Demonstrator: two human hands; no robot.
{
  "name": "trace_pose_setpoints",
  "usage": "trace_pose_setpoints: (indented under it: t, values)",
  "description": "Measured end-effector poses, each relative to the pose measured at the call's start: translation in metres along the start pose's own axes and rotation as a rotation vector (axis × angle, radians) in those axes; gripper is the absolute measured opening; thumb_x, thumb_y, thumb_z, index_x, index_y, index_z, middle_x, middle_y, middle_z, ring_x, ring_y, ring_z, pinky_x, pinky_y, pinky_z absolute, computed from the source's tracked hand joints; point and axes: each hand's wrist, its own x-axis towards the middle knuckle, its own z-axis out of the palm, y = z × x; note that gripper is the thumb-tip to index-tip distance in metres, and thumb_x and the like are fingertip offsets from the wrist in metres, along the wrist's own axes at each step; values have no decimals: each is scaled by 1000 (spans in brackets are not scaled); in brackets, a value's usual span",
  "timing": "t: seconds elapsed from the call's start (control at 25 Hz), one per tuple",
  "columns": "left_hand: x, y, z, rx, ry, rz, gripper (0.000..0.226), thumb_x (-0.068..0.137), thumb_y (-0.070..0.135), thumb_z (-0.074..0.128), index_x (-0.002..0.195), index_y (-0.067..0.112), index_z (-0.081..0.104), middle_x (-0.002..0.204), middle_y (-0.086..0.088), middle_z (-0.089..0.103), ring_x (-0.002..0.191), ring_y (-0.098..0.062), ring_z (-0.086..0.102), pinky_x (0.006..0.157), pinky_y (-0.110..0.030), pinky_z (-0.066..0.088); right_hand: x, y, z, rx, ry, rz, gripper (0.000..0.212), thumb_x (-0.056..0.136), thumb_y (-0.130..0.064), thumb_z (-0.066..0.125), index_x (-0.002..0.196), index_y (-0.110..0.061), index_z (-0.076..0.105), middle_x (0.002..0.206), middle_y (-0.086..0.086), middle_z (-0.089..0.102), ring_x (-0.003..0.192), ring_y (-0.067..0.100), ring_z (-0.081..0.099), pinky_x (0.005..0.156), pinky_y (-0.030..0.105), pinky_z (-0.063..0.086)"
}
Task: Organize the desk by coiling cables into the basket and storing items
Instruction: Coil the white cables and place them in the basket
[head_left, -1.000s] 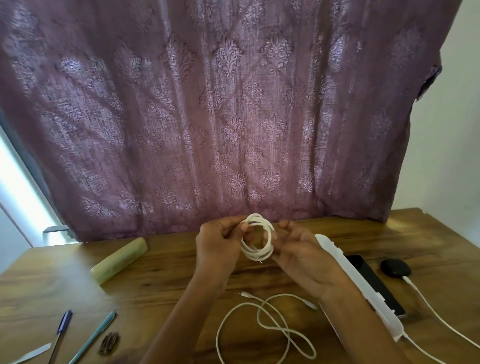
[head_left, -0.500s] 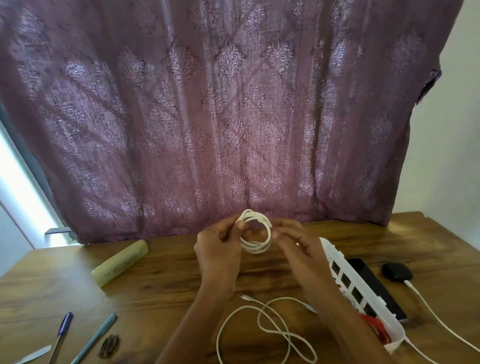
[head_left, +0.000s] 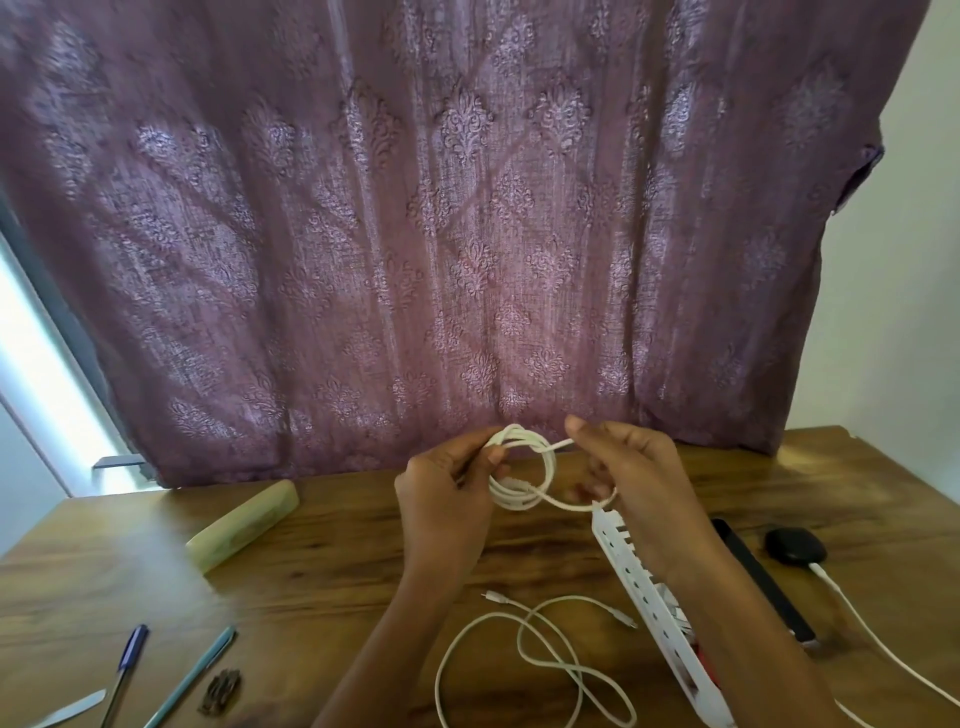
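A white cable, wound into a small coil (head_left: 524, 470), is held above the wooden desk (head_left: 322, 577). My left hand (head_left: 447, 499) pinches the coil's left side. My right hand (head_left: 628, 483) pinches the cable's loose end, which runs from the coil's top and loops under the fingers. A second white cable (head_left: 540, 654) lies uncoiled on the desk near me. The white slotted basket (head_left: 654, 597) lies under my right forearm, partly hidden, with something red inside.
A pale green case (head_left: 241, 525) lies at the left. Two pens (head_left: 156, 670), a dark clip (head_left: 221, 691) and a white blade-like tip (head_left: 67, 714) sit front left. A black slab (head_left: 758, 577) and a black charger (head_left: 795, 545) with white lead are at the right. A purple curtain hangs behind.
My right hand has drawn away from the coil to the right, pulling the cable's end out so that a loose loop now trails under it. The coil stays in my left hand.
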Motion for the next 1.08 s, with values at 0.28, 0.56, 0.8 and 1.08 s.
trace_pose_setpoints:
  t: [0.28, 0.56, 0.8, 1.08]
  values:
    - [7, -11, -9, -99, 36, -127, 25, 85, 6, 61, 90, 28, 72, 70, 14, 72, 71, 2, 67, 74, -16, 52, 4, 1, -12, -357, -58, -167, 18, 82, -25, 66, 75, -10, 72, 46, -10, 44, 40, 2, 41, 44, 9, 34]
    - [-3, -12, -7, -470, -226, -405, 22, 89, -3, 52, 109, 1, 57, 82, -6, 70, 74, -12, 68, 62, -20, 55, 6, 23, -8, -195, -101, 25, 34, 93, -23, 50, 78, 6, 59, 41, -7, 26, 34, 1, 21, 35, 13, 21]
    - [16, 0, -20, -124, -639, -301, 31, 86, -3, 56, 112, 14, 62, 95, 1, 72, 90, -9, 67, 84, -23, 52, 10, 22, -9, -322, -248, -126, 22, 94, -11, 49, 86, -4, 68, 52, -12, 62, 50, -4, 55, 52, 9, 42]
    - [17, 3, -22, -186, -657, -347, 22, 90, 3, 52, 88, 12, 71, 70, -1, 71, 65, -9, 66, 70, -25, 56, 19, 24, -14, -435, -189, -294, 17, 82, -13, 65, 76, -27, 72, 75, -12, 63, 73, 8, 59, 72, 25, 48]
